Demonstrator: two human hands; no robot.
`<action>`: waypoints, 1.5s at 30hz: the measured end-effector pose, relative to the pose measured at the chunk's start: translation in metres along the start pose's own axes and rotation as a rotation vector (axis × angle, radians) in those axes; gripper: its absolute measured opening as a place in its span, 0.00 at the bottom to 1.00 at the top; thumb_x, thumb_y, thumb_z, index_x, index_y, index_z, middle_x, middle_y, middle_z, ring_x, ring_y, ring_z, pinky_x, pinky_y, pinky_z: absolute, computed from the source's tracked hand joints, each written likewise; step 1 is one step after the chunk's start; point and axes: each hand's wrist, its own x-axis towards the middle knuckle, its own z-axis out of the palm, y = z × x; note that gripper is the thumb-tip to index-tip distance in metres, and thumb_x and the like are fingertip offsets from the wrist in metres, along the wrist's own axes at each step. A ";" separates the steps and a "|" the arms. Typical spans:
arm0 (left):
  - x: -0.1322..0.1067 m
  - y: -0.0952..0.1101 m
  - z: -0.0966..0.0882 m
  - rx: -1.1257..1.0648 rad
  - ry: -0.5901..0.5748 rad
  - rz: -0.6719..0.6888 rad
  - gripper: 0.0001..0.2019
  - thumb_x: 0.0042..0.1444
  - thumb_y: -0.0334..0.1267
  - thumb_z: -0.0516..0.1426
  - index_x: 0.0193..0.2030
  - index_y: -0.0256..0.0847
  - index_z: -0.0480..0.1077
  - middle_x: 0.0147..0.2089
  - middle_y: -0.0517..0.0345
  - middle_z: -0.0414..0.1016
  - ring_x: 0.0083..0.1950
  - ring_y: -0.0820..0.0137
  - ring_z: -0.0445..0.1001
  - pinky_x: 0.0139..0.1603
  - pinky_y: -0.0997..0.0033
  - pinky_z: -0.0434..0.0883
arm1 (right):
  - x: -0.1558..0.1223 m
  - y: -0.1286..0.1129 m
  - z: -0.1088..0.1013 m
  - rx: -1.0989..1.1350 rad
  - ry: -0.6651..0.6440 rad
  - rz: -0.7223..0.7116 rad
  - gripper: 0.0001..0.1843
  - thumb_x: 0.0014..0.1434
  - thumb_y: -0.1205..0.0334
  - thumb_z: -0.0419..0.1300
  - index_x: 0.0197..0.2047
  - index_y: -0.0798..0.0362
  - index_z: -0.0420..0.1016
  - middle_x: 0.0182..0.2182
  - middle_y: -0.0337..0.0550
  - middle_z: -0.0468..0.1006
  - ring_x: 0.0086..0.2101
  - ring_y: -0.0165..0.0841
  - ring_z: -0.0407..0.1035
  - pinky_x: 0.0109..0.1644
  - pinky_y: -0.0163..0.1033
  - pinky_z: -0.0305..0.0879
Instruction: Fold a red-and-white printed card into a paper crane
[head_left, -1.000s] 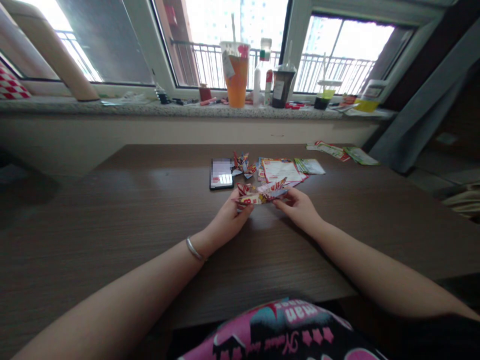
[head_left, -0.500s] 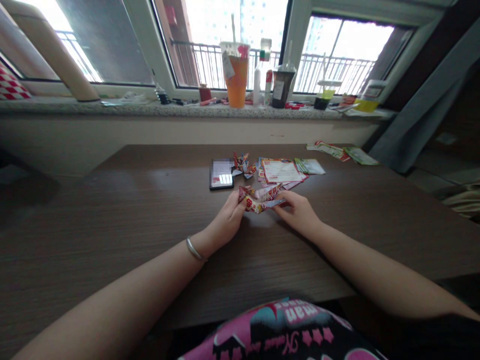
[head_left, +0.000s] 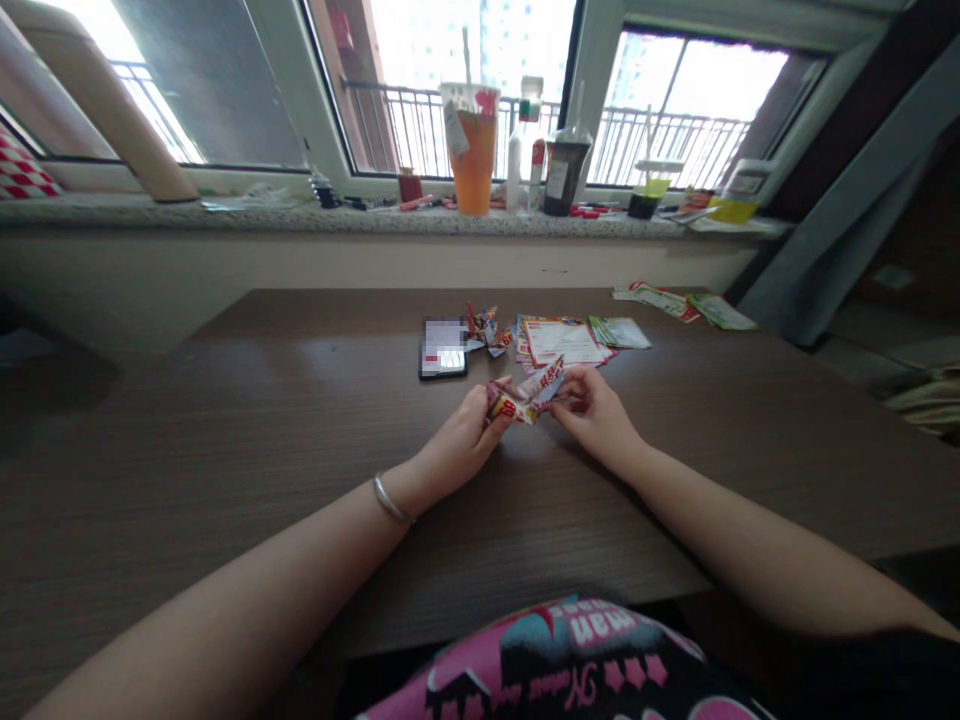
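Note:
A folded piece of printed paper [head_left: 545, 379], red, yellow and white, is held just above the table between my hands. My left hand [head_left: 466, 430] pinches its left end, thumb on the near side. At the other end, the fingers of my right hand [head_left: 594, 408] close on the paper's right edge; some fingertips are hidden. One long flap sticks up toward the far right. Just beyond my left hand are a phone-like device [head_left: 442, 362] with a lit screen and a second folded paper shape [head_left: 489, 334]. Flat printed sheets [head_left: 564, 343] lie beyond the right hand.
More printed sheets [head_left: 667, 303] lie at the table's far right corner. Behind the brown table [head_left: 300, 480] runs a stone windowsill [head_left: 360, 222] with an orange drink cup [head_left: 474, 150], a dark cup [head_left: 564, 175], bottles and small items. A grey curtain [head_left: 817, 240] hangs on the right.
The paper's two sides have moved from spread wide to a narrower shape, with the right flap raised more. My left hand has shifted slightly right; the right fingers have curled in.

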 end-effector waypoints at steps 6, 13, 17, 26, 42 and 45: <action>0.004 -0.003 -0.001 -0.040 0.045 -0.024 0.18 0.64 0.42 0.49 0.57 0.36 0.63 0.61 0.43 0.65 0.63 0.60 0.64 0.65 0.57 0.59 | 0.001 0.007 0.000 0.113 0.041 0.058 0.32 0.51 0.57 0.65 0.56 0.47 0.55 0.27 0.33 0.70 0.29 0.31 0.70 0.33 0.38 0.69; 0.004 -0.008 0.001 -0.015 0.051 -0.065 0.13 0.65 0.42 0.48 0.49 0.37 0.66 0.48 0.48 0.73 0.47 0.64 0.72 0.51 0.62 0.70 | 0.003 -0.001 0.002 0.261 0.090 0.152 0.38 0.47 0.54 0.67 0.57 0.48 0.53 0.26 0.31 0.70 0.26 0.29 0.68 0.32 0.38 0.71; 0.002 -0.010 0.003 0.009 0.063 -0.080 0.12 0.64 0.41 0.48 0.48 0.37 0.66 0.45 0.49 0.73 0.42 0.66 0.72 0.46 0.63 0.70 | 0.004 -0.001 0.003 0.298 0.088 0.183 0.31 0.45 0.51 0.68 0.49 0.48 0.59 0.24 0.30 0.70 0.25 0.29 0.68 0.32 0.38 0.72; 0.003 -0.011 0.001 0.059 0.067 -0.067 0.12 0.65 0.41 0.47 0.47 0.38 0.66 0.47 0.48 0.72 0.47 0.64 0.71 0.53 0.59 0.68 | 0.001 0.001 0.004 0.226 -0.002 0.168 0.16 0.49 0.51 0.65 0.30 0.51 0.63 0.27 0.35 0.71 0.27 0.28 0.68 0.33 0.37 0.71; 0.002 0.001 -0.002 0.166 0.015 0.050 0.09 0.64 0.40 0.49 0.42 0.39 0.67 0.41 0.53 0.72 0.43 0.65 0.70 0.47 0.64 0.68 | -0.002 -0.007 0.003 0.138 -0.139 0.124 0.09 0.53 0.56 0.62 0.35 0.52 0.74 0.31 0.40 0.77 0.29 0.30 0.70 0.36 0.38 0.71; 0.002 0.001 -0.002 0.133 0.028 0.039 0.09 0.64 0.41 0.49 0.42 0.39 0.67 0.42 0.53 0.72 0.43 0.66 0.70 0.46 0.65 0.68 | -0.003 -0.006 0.002 0.139 -0.166 0.114 0.09 0.54 0.56 0.61 0.35 0.52 0.74 0.31 0.40 0.77 0.29 0.31 0.71 0.37 0.39 0.71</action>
